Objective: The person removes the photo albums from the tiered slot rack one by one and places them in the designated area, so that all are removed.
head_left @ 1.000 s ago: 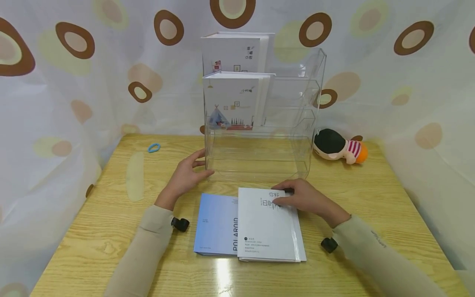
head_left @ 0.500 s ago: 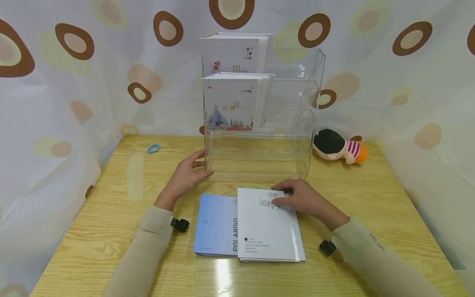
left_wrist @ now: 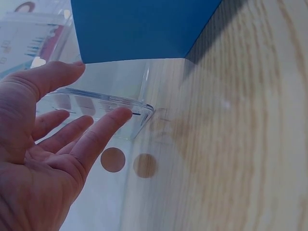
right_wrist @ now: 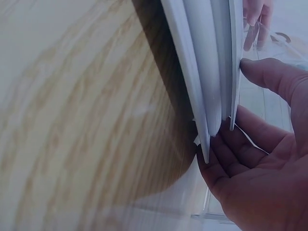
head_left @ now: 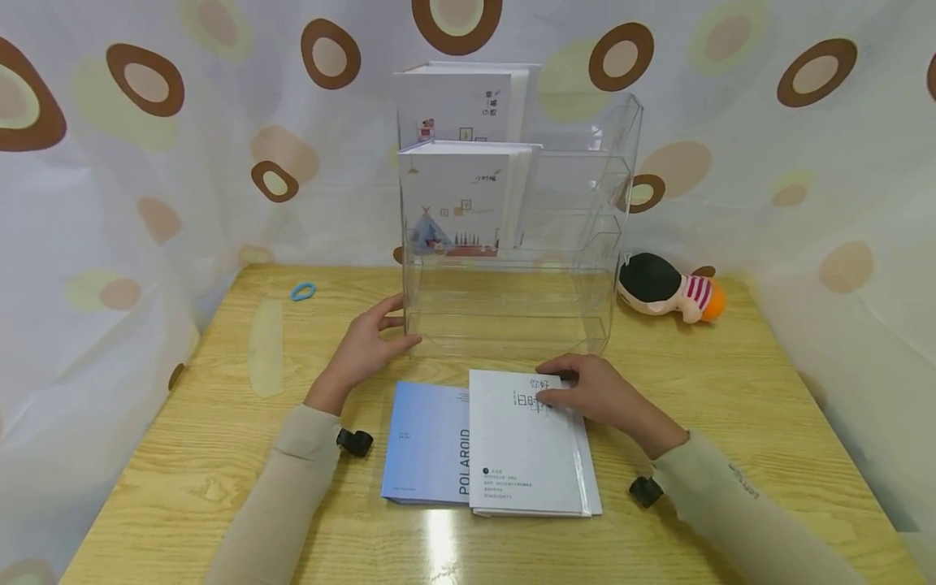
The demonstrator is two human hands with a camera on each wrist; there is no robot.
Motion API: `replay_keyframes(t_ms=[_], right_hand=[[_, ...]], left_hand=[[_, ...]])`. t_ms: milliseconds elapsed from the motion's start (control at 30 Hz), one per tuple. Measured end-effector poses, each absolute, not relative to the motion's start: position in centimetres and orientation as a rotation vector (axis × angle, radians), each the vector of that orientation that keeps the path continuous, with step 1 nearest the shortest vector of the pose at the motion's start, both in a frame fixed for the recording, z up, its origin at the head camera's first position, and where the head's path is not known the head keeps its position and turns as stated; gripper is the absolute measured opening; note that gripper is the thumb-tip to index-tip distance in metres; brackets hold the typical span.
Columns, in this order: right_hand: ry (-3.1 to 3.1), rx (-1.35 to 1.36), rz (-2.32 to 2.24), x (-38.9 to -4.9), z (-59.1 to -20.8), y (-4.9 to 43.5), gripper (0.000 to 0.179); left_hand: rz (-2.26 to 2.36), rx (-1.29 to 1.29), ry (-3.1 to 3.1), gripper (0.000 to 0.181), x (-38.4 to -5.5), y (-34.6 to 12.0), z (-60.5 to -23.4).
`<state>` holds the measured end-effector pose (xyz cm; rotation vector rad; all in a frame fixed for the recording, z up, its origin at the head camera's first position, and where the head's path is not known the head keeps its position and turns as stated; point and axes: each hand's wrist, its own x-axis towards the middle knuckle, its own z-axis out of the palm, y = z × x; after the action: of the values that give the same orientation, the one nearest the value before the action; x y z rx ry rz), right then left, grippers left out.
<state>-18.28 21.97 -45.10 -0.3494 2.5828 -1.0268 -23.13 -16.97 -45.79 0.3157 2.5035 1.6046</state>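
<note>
A white book (head_left: 522, 455) with Chinese lettering lies on the table, overlapping the right part of a blue book (head_left: 424, 447) marked POLAROID. My right hand (head_left: 595, 394) pinches the white book at its upper right corner. In the right wrist view, the thumb rests on the cover while the other fingers curl round the book's edge (right_wrist: 202, 62). At the lower left side of a clear tiered rack (head_left: 512, 325) is my left hand (head_left: 366, 345), its fingers extended along the side. The left wrist view shows these fingers (left_wrist: 101, 134) fairly straight beside the clear panel.
Two white books stand in the rack's left part, one in an upper tier (head_left: 453, 106) and one in a lower tier (head_left: 453, 195). A plush doll (head_left: 669, 288) lies right of the rack. On the left are a blue ring (head_left: 303, 291) and a pale strip (head_left: 266, 349).
</note>
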Motion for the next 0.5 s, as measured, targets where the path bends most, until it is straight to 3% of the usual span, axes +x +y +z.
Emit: replay_keyframes(t_ms=[500], right_hand=[[2.591, -0.360, -1.069, -18.07, -45.20, 21.66, 0.049]], left_hand=[[1.603, 0.308, 2.501, 0.082, -23.39, -17.02, -46.06]])
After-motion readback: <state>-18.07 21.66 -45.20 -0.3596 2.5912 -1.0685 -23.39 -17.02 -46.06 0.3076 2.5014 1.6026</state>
